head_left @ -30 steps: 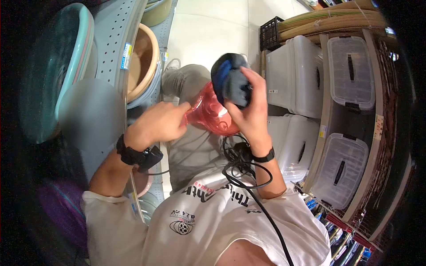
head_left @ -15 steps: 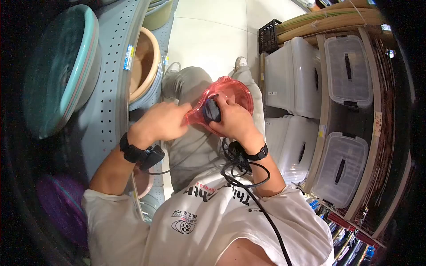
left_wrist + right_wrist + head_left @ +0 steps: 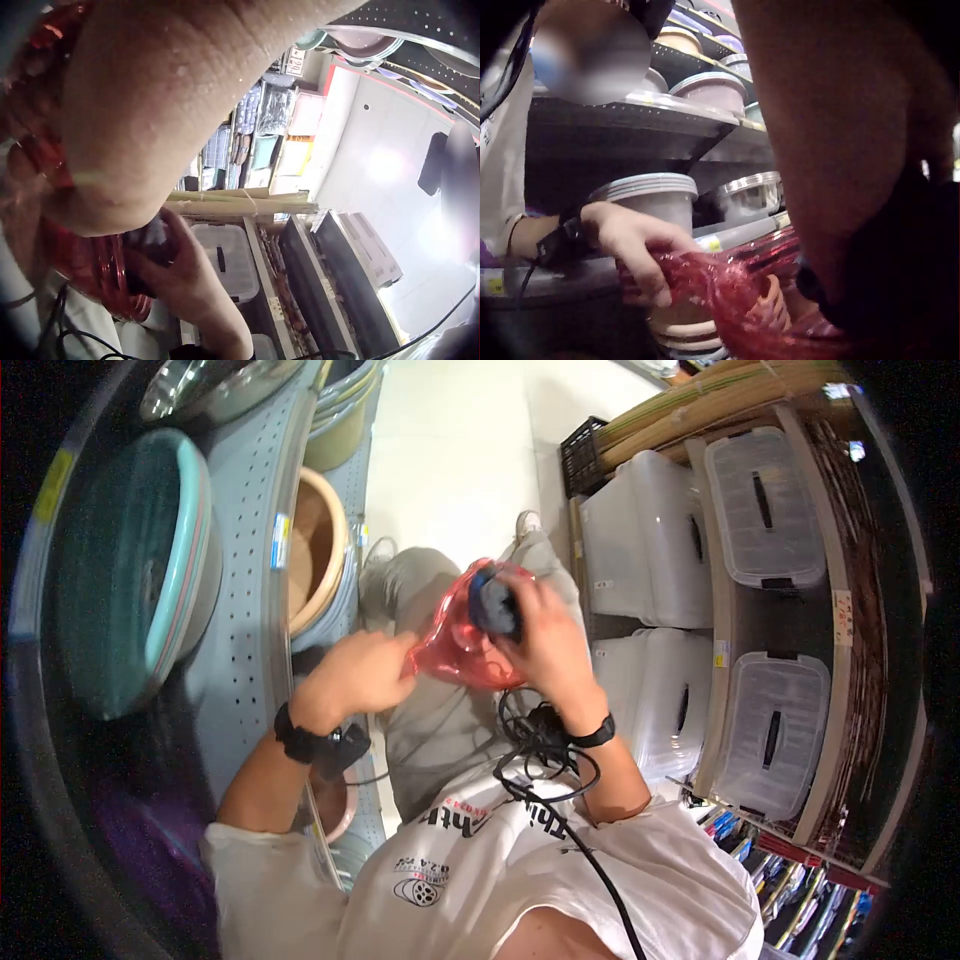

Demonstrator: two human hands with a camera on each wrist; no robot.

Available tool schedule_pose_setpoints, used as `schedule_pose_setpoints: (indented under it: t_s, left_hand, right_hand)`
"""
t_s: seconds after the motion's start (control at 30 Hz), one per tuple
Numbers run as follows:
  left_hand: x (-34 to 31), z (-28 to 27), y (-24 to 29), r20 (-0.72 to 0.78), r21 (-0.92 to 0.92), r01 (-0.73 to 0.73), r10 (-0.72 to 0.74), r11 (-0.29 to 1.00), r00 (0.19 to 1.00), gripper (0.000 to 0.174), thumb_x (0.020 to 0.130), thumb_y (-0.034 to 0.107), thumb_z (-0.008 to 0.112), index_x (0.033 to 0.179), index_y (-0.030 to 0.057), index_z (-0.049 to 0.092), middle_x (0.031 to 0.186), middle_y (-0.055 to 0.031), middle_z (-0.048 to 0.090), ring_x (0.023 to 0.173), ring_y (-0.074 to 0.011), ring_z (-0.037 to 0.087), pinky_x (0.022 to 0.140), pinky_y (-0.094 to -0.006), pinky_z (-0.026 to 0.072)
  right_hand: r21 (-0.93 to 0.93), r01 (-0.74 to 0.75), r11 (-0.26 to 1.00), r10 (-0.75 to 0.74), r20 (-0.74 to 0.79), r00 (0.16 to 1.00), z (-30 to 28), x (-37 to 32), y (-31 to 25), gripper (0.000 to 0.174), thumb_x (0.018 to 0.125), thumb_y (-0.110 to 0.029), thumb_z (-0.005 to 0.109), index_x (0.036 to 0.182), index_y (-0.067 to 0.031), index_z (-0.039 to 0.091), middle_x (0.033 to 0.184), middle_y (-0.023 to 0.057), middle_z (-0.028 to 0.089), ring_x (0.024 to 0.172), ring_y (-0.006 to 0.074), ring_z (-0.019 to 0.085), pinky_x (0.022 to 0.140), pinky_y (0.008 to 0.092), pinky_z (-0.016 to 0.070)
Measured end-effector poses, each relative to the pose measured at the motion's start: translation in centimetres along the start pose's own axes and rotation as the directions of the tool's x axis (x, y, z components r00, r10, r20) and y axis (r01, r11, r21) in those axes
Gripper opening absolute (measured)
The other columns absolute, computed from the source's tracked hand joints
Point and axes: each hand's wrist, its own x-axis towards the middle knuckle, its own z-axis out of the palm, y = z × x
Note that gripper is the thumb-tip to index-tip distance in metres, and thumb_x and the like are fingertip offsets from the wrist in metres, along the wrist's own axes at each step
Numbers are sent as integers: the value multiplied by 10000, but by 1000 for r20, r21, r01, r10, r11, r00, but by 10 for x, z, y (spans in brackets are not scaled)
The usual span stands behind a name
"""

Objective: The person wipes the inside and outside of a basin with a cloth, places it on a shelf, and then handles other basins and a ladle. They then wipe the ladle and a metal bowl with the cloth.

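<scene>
A translucent red plastic dipper (image 3: 455,660) is tilted above the person's lap. The left hand (image 3: 355,675) grips its handle, with the fingers wrapped round it in the right wrist view, where the dipper (image 3: 735,315) shows close up. In the right hand (image 3: 557,645) is a dark rounded thing (image 3: 492,605) with grey and blue patches, whose kind I cannot tell. The hand holds it over the dipper's mouth, overlapping the bowl in the head view. From the left wrist, the same dark thing (image 3: 154,244) appears beside the dipper's ridged red side (image 3: 112,277), partly hidden by fingers.
On the left, a shelf (image 3: 245,530) carries a teal basin (image 3: 185,560) and a tan tub (image 3: 325,550). Clear lidded storage boxes (image 3: 765,510) line the right rack. A looped black cable (image 3: 545,740) hangs by the right wrist. Pale floor (image 3: 450,460) lies ahead.
The dark thing went from raised above the dipper down into its bowl, then partly up again near the far rim. The dipper has tilted again; the left hand keeps its grip.
</scene>
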Motion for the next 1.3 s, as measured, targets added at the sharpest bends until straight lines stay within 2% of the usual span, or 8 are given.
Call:
schedule_pose_setpoints:
  t_s: [0.07, 0.13, 0.2, 0.37, 0.6, 0.9, 1.23, 1.3]
  left_hand:
    - [1, 3, 0, 8, -15, 26, -26, 1000, 1000, 353, 822, 256, 651, 1124, 72, 645, 869, -248, 700, 845, -476, 666, 774, -565, 531]
    - [1, 0, 7, 25, 23, 15, -16, 1000, 1000, 405, 815, 254, 649, 1182, 82, 657, 897, -243, 707, 856, -472, 669, 787, -559, 536]
    - [0, 1, 8, -8, 18, 30, -30, 999, 1000, 399, 810, 250, 650, 1173, 85, 663, 886, -244, 706, 858, -466, 671, 790, -559, 535]
    - [-1, -2, 7, -35, 14, -19, 19, 1000, 999, 355, 800, 219, 655, 1124, 76, 661, 833, -239, 697, 816, -455, 672, 764, -555, 531]
    - [-3, -6, 11, -43, 18, -25, 26, 1000, 999, 347, 795, 242, 667, 1101, 77, 656, 793, -242, 689, 778, -458, 673, 742, -554, 541]
    - [-1, -3, 9, -15, 89, 11, -10, 996, 1000, 324, 786, 309, 694, 978, 49, 707, 840, -243, 706, 811, -442, 693, 760, -523, 560]
    - [-1, -5, 10, 14, 23, 34, -35, 999, 999, 293, 790, 303, 697, 906, 35, 719, 872, -255, 700, 844, -472, 672, 757, -542, 545]
    - [0, 0, 3, 42, 46, -2, 0, 999, 999, 352, 802, 298, 677, 1039, 39, 692, 876, -260, 701, 838, -479, 671, 763, -557, 541]
  right_hand:
    - [-167, 7, 986, 3, 58, 998, 24, -11, 9, 717, 768, -163, 800, 1410, -91, 489, 1217, 203, 575, 1087, 405, 627, 937, 446, 539]
    - [-263, 12, 965, 36, 177, 984, 44, -20, 5, 488, 883, -69, 582, 1370, -71, 548, 1112, 197, 600, 1002, 364, 654, 889, 433, 551]
    - [-304, 68, 950, -39, 102, 994, 51, -25, -1, 478, 891, -68, 564, 1369, -73, 550, 1071, 202, 595, 947, 361, 663, 842, 437, 556]
    - [-5, 19, 1000, -17, 262, 965, 28, -21, -8, 699, 767, -212, 780, 1385, -53, 495, 1154, 261, 568, 1030, 455, 646, 892, 519, 520]
    - [207, 34, 978, -86, 247, 965, -6, -27, -20, 735, 784, -207, 772, 1440, -115, 452, 1210, 225, 551, 1043, 425, 645, 897, 570, 496]
    - [482, 204, 852, -295, 120, 948, -15, -26, -47, 761, 726, -90, 742, 1436, -96, 469, 1236, 171, 523, 1133, 385, 607, 951, 458, 532]
    - [398, 196, 896, -288, 183, 940, -6, -24, -50, 737, 733, -137, 762, 1414, -122, 480, 1252, 163, 527, 1096, 386, 621, 877, 467, 556]
    - [380, 210, 901, -296, 185, 937, -7, -24, -48, 728, 733, -122, 764, 1403, -124, 482, 1223, 165, 521, 1060, 391, 633, 862, 472, 560]
